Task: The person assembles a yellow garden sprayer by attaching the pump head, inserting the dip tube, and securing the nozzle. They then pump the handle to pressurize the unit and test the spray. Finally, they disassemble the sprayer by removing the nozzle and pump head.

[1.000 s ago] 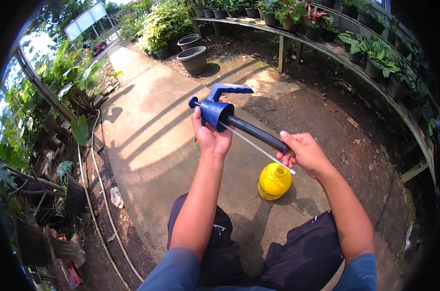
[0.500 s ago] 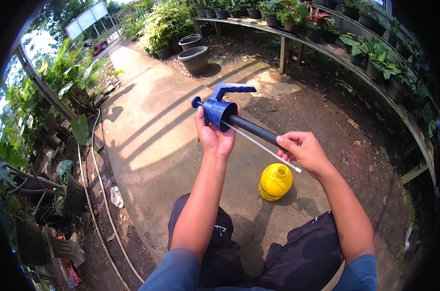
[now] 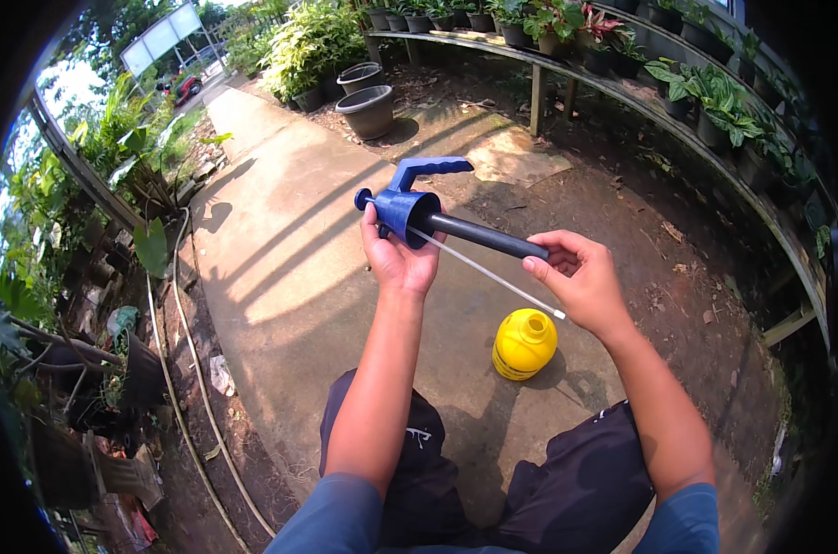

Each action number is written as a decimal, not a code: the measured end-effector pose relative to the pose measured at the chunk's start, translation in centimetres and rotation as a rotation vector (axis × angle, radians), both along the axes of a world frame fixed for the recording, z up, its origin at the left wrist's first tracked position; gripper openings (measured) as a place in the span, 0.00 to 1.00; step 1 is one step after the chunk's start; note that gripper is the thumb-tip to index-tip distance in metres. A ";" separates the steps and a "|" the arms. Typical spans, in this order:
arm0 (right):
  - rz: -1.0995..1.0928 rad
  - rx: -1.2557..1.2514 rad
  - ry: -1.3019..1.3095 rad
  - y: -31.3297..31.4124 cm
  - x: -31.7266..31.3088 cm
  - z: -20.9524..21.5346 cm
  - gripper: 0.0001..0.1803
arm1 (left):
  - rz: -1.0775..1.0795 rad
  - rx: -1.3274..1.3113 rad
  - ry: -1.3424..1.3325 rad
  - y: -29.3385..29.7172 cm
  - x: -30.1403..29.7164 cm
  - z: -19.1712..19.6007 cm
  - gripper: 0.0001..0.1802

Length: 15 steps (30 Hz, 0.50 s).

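Note:
My left hand [image 3: 402,258] is wrapped round the blue head of a sprayer pump [image 3: 399,212], with its handle on top and a round knob at the left end. A black pump tube [image 3: 484,235] runs from the head down to the right, and my right hand [image 3: 580,282] has fingers and thumb about its far end. Below the tube a thin white suction tube [image 3: 493,276] slants from the head, its tip near my right hand. Under my hands, a yellow sprayer bottle [image 3: 524,346] stands upright on the concrete, its neck uncovered.
A concrete path [image 3: 281,212] stretches ahead. Two grey plant pots [image 3: 365,113] stand by its far right side. Wooden benches [image 3: 538,102] with several potted plants curve along the right. A pale hose [image 3: 190,355] lies on the soil at left, near leafy plants.
The pump has shifted slightly left in my hands. My right fingers have moved up round the black tube's end, farther from the white tube. The yellow bottle has stayed in place.

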State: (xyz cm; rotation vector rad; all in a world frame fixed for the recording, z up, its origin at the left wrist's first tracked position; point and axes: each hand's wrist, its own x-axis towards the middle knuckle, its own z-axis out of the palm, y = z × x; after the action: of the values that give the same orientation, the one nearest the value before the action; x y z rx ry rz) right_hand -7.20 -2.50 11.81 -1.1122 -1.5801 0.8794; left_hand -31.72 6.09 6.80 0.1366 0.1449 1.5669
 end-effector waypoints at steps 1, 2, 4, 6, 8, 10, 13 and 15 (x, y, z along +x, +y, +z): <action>-0.050 0.237 -0.162 -0.2 -0.2 0.1 0.09 | 0.031 -0.046 0.039 0.2 -0.1 0.0 0.33; -0.121 0.477 -0.307 -0.3 -0.4 0.3 0.09 | 0.050 -0.065 0.074 0.4 -0.1 -0.1 0.33; -0.035 0.732 -0.463 -0.8 -0.8 1.0 0.12 | 0.022 -0.135 0.064 1.1 -0.4 -0.2 0.29; 0.071 0.997 -0.684 -1.4 -1.1 1.8 0.13 | -0.035 -0.157 0.039 1.8 -1.1 -0.3 0.27; 0.113 1.121 -0.679 -2.1 -1.5 2.5 0.12 | -0.090 -0.209 0.009 2.2 -2.0 -0.5 0.27; 0.179 1.135 -0.656 -2.7 -1.9 2.8 0.10 | -0.004 -0.228 0.027 2.2 -3.2 -0.6 0.27; -0.014 0.692 -0.425 -3.0 -2.8 2.4 0.18 | 0.083 -0.271 -0.012 1.5 -4.7 -0.2 0.33; -0.131 0.255 -0.186 -3.0 -3.2 1.8 0.24 | -0.080 -0.123 -0.009 1.2 -4.2 -0.1 0.34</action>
State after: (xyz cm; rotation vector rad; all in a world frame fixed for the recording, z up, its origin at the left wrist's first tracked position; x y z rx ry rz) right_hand -10.36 -5.47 13.59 -1.1224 -1.6950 0.4826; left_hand -35.94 7.28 6.73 0.0381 0.2256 1.4746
